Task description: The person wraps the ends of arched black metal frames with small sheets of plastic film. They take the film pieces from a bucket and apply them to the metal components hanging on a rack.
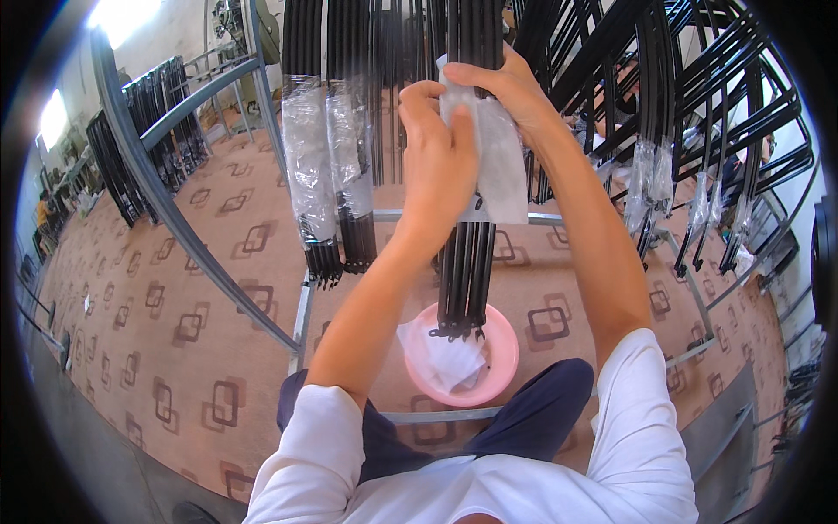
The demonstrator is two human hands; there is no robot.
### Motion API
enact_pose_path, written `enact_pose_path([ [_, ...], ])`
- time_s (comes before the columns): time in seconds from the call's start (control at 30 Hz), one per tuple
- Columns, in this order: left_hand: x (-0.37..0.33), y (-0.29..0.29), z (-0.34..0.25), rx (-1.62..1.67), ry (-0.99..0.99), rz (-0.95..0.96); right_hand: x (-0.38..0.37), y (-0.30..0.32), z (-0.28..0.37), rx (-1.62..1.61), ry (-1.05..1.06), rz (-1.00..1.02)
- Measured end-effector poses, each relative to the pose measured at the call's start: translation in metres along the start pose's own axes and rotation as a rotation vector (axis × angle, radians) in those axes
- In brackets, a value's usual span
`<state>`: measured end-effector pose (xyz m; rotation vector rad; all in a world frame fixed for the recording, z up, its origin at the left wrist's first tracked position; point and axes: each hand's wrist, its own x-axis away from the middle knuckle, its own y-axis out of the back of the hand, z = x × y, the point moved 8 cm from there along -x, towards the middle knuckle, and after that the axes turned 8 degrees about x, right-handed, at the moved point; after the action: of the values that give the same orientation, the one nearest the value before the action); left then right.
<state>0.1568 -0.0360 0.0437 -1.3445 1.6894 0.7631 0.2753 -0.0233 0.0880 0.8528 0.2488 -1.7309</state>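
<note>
In front of me hangs a bundle of thin black rods [464,271], their hooked or looped lower ends pointing down. A white, thin, paper-like sheet [504,166] lies around its middle, with a loose flap on the right side. My left hand [438,153] closes its curled fingers on the sheet's left side. Higher up, my right hand [515,92] grips the sheet and bundle, its thumb pressed across the front and its other fingers hidden behind. Just to the left hang two more black bundles wrapped in clear plastic film [305,157].
Below the bundle, between my knees, a pink basin [504,375] holds white sheets [454,362]. A grey metal frame [201,100] surrounds the work. More black rods with film-wrapped ends [650,175] hang at the right. Further black bundles [157,131] stand at the far left on patterned carpet [201,262].
</note>
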Motion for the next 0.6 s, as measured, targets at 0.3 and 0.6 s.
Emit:
enact_pose_path([
  [0.3,0.002,-0.014,0.049,0.85,0.77,-0.077,-0.004,-0.005,-0.008,-0.171,-0.025,-0.018],
  [0.6,-0.009,-0.023,0.056,1.124,0.821,0.116,0.0,-0.005,-0.012,-0.003,-0.054,-0.151],
])
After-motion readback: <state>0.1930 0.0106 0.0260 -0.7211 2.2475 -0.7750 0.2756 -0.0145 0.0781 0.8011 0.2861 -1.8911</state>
